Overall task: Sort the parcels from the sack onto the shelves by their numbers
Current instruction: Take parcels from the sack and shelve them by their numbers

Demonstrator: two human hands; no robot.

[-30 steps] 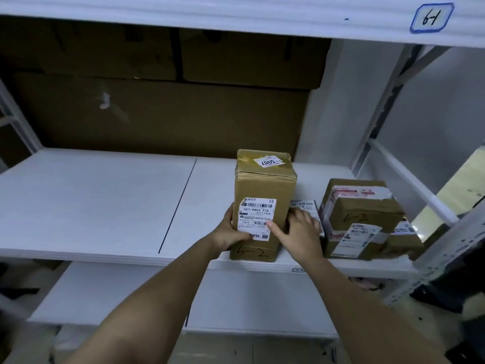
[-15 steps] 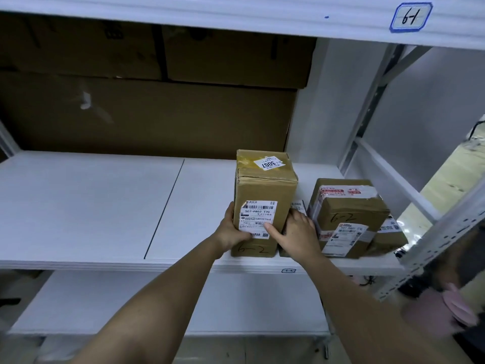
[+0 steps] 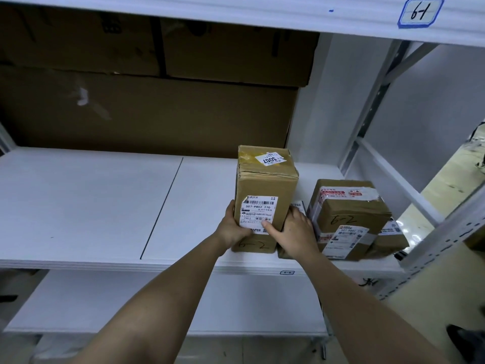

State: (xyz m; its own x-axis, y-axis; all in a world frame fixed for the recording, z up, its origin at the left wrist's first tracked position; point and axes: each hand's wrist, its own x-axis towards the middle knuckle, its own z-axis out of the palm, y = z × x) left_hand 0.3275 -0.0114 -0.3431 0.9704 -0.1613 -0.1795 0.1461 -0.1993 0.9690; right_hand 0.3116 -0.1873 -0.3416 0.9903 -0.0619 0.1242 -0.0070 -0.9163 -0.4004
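Note:
A tall brown parcel [image 3: 265, 185] stands upright on the white middle shelf [image 3: 91, 206], near its front edge. It bears a white shipping label, a sticker "3007" on top and a handwritten "6-2" low on the front. My left hand [image 3: 232, 228] grips its lower left side. My right hand [image 3: 294, 232] grips its lower right side, thumb on the label. To the right sits a squat taped parcel [image 3: 346, 214] marked "6-2", with another small parcel [image 3: 391, 237] behind its right corner. A low parcel [image 3: 298, 206] lies between the two, mostly hidden by my right hand.
Large flat cardboard boxes [image 3: 147, 111] fill the back of the shelf. The upper shelf edge carries a tag "6-1" [image 3: 421, 11]. A small tag [image 3: 286, 272] sits on the middle shelf's front edge. A lower white shelf [image 3: 131, 306] lies beneath. A metal upright [image 3: 446, 243] stands at the right.
The tall parcel stays upright in both hands at about the same spot on the shelf. The view has shifted slightly rightward; my hands keep the same grip.

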